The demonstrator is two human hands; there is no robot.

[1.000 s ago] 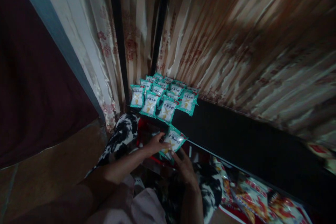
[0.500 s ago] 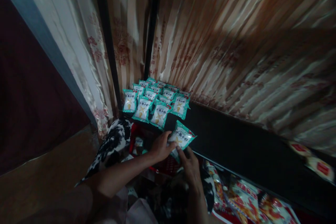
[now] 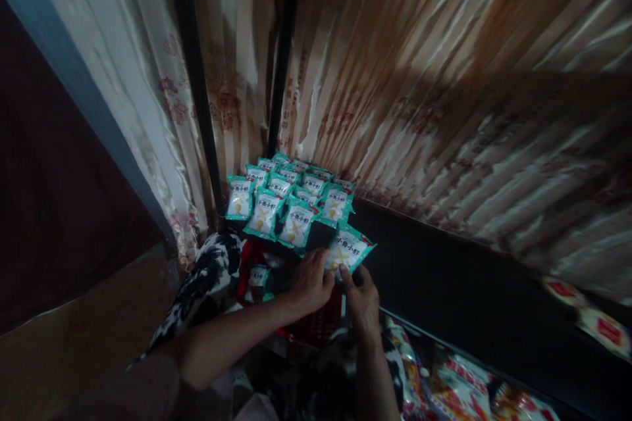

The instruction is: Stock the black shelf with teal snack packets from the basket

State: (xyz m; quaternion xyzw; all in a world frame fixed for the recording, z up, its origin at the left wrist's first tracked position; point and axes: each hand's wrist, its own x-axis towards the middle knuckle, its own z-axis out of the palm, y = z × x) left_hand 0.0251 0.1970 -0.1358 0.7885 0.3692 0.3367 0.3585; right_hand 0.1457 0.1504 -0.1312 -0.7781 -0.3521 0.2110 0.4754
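A teal and white snack packet (image 3: 348, 247) is held above the front edge of a black shelf (image 3: 444, 276). My left hand (image 3: 312, 281) grips its lower left side, fingers closed. On its lower right edge, my right hand (image 3: 361, 296) pinches it with the thumb on the front. Several matching packets (image 3: 297, 223) stand in rows on the shelf's left end, leaning back, just beyond my hands. Below my left hand, another teal packet (image 3: 259, 275) lies in a red container (image 3: 245, 274).
Pleated curtains (image 3: 419, 99) hang behind the shelf, with black poles (image 3: 286, 46) at the left. Two pale packets with red labels (image 3: 609, 329) lie at the shelf's right end. Larger colourful bags (image 3: 457, 385) sit below the front edge. Patterned trousers (image 3: 217, 263) cover my leg.
The held packet has moved slightly up and right and is turned more upright. My left hand has shifted a little right with it. The view has tilted slightly.
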